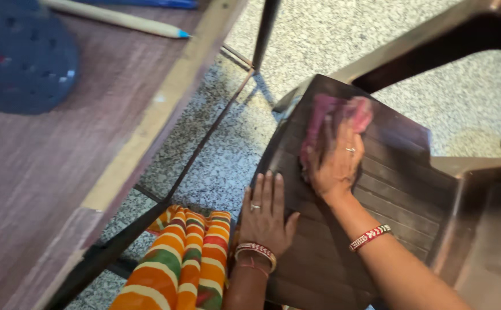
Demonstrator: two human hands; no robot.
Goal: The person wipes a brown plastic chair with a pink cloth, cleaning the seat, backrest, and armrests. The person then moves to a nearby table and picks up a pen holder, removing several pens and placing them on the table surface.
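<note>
On one chair seat (377,189): two hands, one cloth (334,117).

Chair seat (377,201) mostly bare: open slatted surface right of and below right hand (336,163), which presses pink cloth (331,123) flat at seat's far part. Left hand (265,215) lies flat on near front edge, blocking that strip. Armrest (411,49) arches over far side; second armrest (480,189) walls right side. Desk (61,172) edge and its dark metal legs (216,120) close off left. Narrow floor (227,155) gap between desk and chair, partly filled by striped fabric (187,258).
</note>
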